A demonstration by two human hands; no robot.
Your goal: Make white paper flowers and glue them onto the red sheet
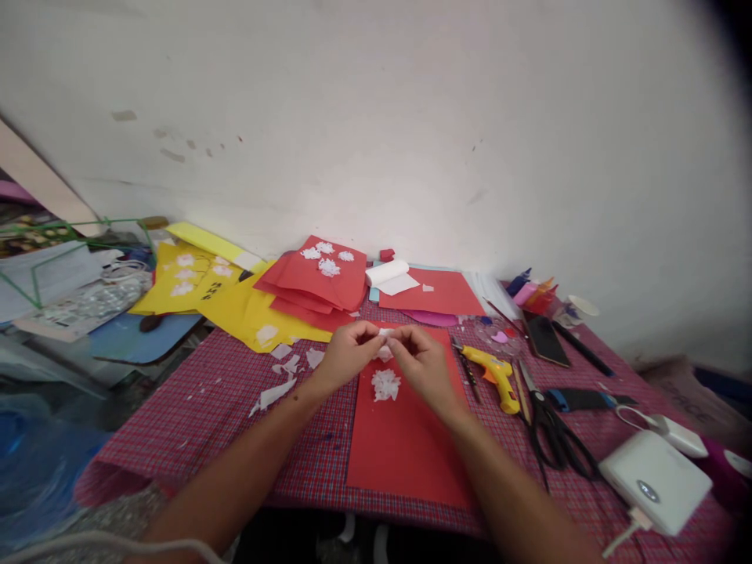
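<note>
While the left hand (pixel 351 356) and right hand (pixel 421 366) pinch thin, crumpled white paper (pixel 384 355) near the flat red paper sheet (pixel 405 454)'s far edge, a light touch should stop tears.

"ACE" on bag (pixel 685 401), illegible characters on sheet (pixel 195 280)

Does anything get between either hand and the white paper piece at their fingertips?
Nothing visible does: the left hand and right hand both have their fingertips on the white paper piece. A crumpled white clump lies on the red sheet, lower in the picture, not between them.
</note>
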